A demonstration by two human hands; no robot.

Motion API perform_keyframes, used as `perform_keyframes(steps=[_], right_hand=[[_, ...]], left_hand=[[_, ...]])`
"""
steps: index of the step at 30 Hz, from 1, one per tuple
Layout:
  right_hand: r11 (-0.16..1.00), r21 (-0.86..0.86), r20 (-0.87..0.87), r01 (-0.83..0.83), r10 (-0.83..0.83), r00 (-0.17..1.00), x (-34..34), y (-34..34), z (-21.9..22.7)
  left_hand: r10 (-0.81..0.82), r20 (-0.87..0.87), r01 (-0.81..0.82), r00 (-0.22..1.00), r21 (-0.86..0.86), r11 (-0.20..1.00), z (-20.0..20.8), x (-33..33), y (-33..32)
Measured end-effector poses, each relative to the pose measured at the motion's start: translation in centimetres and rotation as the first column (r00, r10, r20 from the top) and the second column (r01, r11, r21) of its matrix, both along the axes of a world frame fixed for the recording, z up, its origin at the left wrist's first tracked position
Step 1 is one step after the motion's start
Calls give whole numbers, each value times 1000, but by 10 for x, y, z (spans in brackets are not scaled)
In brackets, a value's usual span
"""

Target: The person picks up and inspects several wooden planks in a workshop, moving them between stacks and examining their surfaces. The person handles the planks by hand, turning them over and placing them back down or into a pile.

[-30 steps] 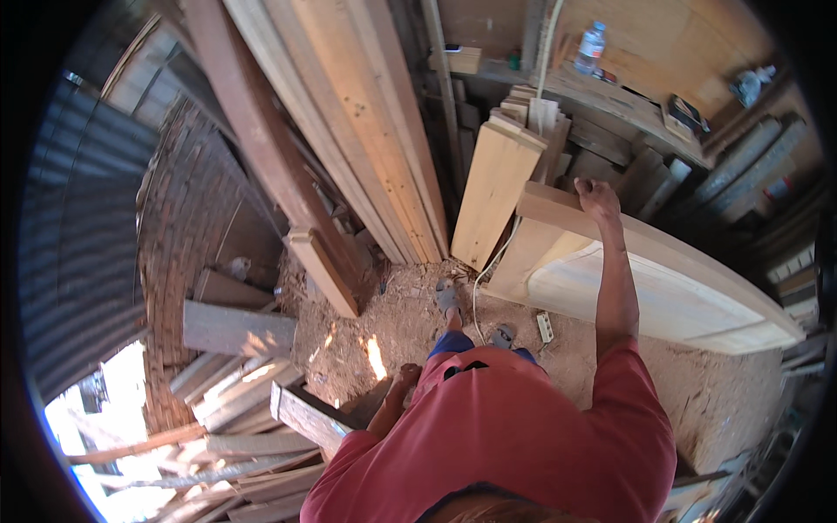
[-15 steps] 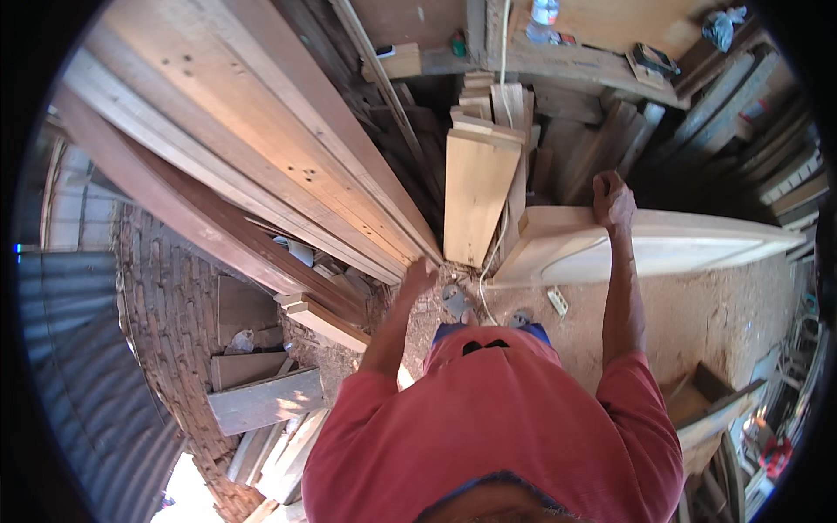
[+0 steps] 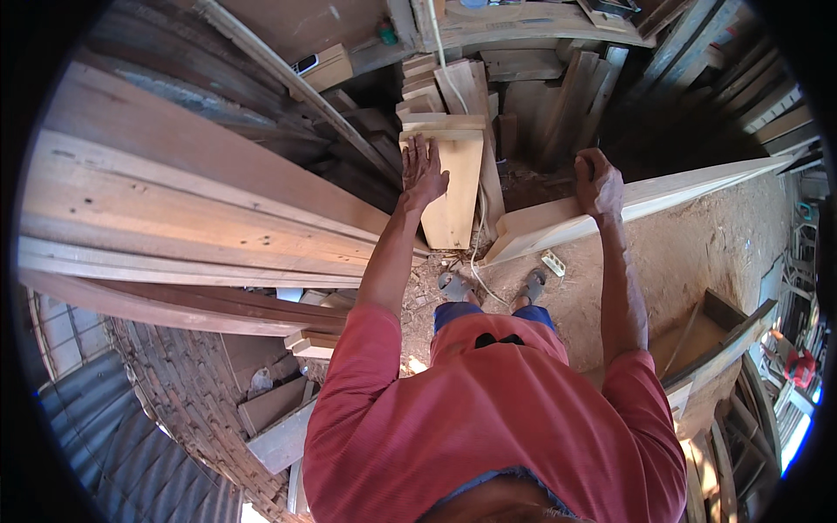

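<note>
My left hand has its fingers spread over the top of a pale board that stands upright before me. It looks to be resting on the board, though contact is hard to judge. On the right, my right hand is closed over the upper edge of a long, light wooden panel. That panel stands on its edge and stretches away to the right. A white cord hangs down beside the pale board and runs to the ground near my feet.
Long planks lean at the left. Several short wood pieces are stacked behind the pale board. A white power strip lies on the dirt floor. A wooden box sits at the right, a workbench at the back.
My left hand has moved from beside the leaning planks up and forward to the pale board, its fingers spreading. My right hand keeps hold of the panel, which now tilts more upright. The view has turned.
</note>
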State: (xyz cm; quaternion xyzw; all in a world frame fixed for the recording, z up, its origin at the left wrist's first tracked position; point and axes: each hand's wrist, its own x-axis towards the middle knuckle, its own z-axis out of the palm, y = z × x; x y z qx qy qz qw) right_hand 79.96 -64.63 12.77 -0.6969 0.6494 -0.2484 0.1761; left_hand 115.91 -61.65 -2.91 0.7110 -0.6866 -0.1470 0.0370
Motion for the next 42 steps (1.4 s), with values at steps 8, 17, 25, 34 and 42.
perform_keyframes(steps=[8,17,25,34,42], right_hand=[[1000,30,-30,-7,7,1000,1,0,6],[1000,26,-75,-10,11,997,2,1,7],[1000,-11,-58,-24,23,998,2,2,5],[1000,13,-65,-26,26,998,2,2,6],[999,27,-130,-26,29,991,0,1,3]], left_hand=[[36,153,-41,988,29,999,2,-18,-5],[-84,150,68,985,109,992,34,-5,-26],[-34,157,25,987,59,998,3,2,-21],[-66,208,63,976,23,998,35,-20,31],[-110,153,109,982,13,994,77,-23,97]])
